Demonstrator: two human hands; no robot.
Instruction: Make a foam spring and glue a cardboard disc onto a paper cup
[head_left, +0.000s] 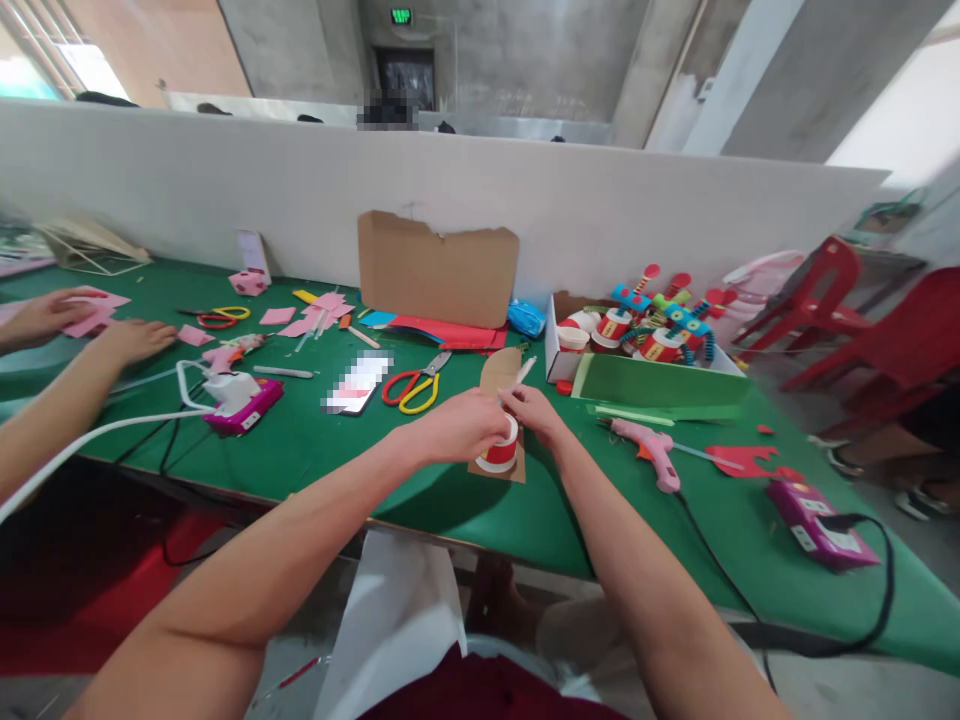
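Observation:
My left hand (472, 424) is closed on a red and white paper cup (498, 455), with its fingers at the cup's upper part. The cup stands on a piece of brown cardboard (513, 474), close to the table's near edge. Just beyond the cup, my right hand (529, 410) pinches a slim white pen (527, 370) that tilts up and away. My fingers hide the pen's lower end. Another rounded piece of cardboard (498, 368) shows behind both hands. Scissors with red and yellow handles (415, 388) lie to the left of them.
A box of cup figures (553, 340) stands at the back right. A pink glue gun (651, 448) and purple power strip (821, 530) lie right. Left are a phone (361, 382), another power strip (244, 404) and a co-worker's hands (135, 341) with pink paper.

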